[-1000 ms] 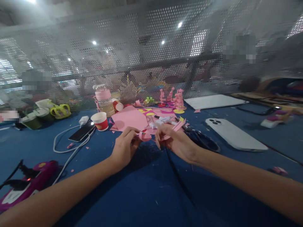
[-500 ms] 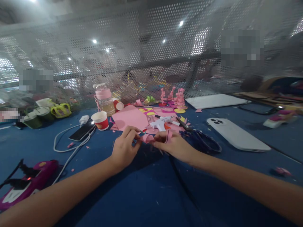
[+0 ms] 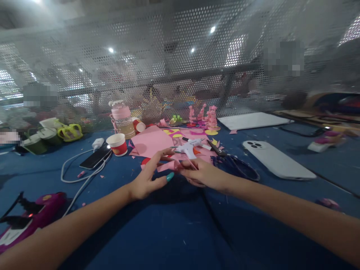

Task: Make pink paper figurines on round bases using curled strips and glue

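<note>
A curled pink paper strip (image 3: pixel 168 166) is pinched in the fingers of my right hand (image 3: pixel 204 173), with another part of the strip showing over those fingers. My left hand (image 3: pixel 149 176) sits to its left, thumb and fingers spread apart around the strip's loose end. Whether the left fingers touch the paper I cannot tell. Just behind both hands, a white hot glue gun (image 3: pixel 189 149) lies on pink paper sheets (image 3: pixel 153 141). A bit of red paper (image 3: pixel 145 161) shows beside the left fingers.
Left on the blue table stand a paper cup (image 3: pixel 117 144), a bottle (image 3: pixel 123 119), a phone (image 3: pixel 94 156) with its cable and a purple power strip (image 3: pixel 50 213). Pink paper figures (image 3: pixel 210 117) stand at the back. Scissors (image 3: pixel 216 148) and a large white phone (image 3: pixel 277 159) lie right.
My left hand has opened from its pinch on the pink strip, thumb and fingers spreading apart. The right hand still holds the strip. The view has shifted slightly.
</note>
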Action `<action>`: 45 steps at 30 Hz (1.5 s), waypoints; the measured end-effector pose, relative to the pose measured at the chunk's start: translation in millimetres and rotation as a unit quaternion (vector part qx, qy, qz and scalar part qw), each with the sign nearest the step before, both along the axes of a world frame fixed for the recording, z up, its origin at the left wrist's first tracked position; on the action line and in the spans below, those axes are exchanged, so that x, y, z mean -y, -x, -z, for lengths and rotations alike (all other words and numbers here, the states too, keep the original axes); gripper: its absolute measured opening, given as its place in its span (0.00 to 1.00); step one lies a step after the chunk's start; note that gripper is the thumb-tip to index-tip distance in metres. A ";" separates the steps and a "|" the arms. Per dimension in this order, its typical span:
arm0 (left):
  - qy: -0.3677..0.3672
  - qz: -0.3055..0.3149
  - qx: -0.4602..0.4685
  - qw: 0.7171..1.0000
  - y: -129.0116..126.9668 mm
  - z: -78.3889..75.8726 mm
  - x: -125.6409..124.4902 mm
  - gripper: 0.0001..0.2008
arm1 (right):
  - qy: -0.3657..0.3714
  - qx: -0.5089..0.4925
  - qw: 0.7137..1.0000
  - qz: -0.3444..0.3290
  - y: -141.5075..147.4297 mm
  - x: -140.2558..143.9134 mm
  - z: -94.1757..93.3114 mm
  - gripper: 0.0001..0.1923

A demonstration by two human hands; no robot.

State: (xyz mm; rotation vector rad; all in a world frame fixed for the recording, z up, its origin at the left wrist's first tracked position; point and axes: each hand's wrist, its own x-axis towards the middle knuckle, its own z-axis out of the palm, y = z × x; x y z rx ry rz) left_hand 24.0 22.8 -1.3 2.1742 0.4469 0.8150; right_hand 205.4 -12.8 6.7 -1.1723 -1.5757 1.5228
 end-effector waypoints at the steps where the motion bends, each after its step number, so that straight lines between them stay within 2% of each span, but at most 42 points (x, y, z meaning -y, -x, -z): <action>1: 0.032 0.005 0.012 0.999 -0.2 -0.7 0.0 0.28 | 0.011 -0.005 1.000 -0.002 0.4 -0.2 -0.1 0.05; 6: 0.162 -0.053 0.042 0.985 -10.5 -2.2 5.0 0.27 | 0.036 -0.009 0.999 -0.014 3.1 0.0 3.7 0.09; 10: 0.202 -0.103 0.063 0.972 -17.5 -3.6 10.8 0.14 | 0.017 0.017 0.999 -0.025 3.7 4.1 4.2 0.12; 12: 0.223 -0.121 0.078 0.964 -18.4 -3.0 11.1 0.14 | 0.015 0.017 0.999 -0.032 3.3 6.4 3.2 0.12; 16: 0.231 -0.138 0.140 0.953 -18.2 1.6 7.2 0.13 | 0.013 -0.003 0.999 -0.043 1.6 7.6 1.7 0.11; 19: 0.224 -0.163 0.177 0.945 -17.9 4.7 4.3 0.11 | 0.017 -0.018 0.998 -0.050 -0.2 4.9 3.0 0.14; 26: 0.211 -0.176 0.184 0.944 -18.0 3.3 4.7 0.13 | 0.082 -0.037 0.993 -0.074 -3.0 1.1 5.1 0.19; 31: 0.261 -0.184 0.196 0.927 -18.0 4.0 1.6 0.13 | 0.082 -0.018 0.990 -0.117 -8.9 3.1 -6.0 0.22; 33: 0.282 -0.185 0.208 0.918 -18.5 4.9 0.4 0.13 | 0.058 -0.008 0.993 -0.099 -12.5 2.6 -11.2 0.24; 35: 0.291 -0.187 0.208 0.915 -19.4 5.2 0.6 0.13 | -0.001 -0.003 0.999 -0.041 -14.2 1.8 -14.2 0.26; 38: 0.276 -0.182 0.198 0.923 -21.2 4.5 4.3 0.13 | -0.060 -0.011 0.998 0.025 -8.8 3.3 -12.3 0.26; 45: 0.225 -0.181 0.131 0.948 -21.8 4.4 14.1 0.14 | 0.068 -0.080 0.994 0.031 14.7 17.0 4.1 0.25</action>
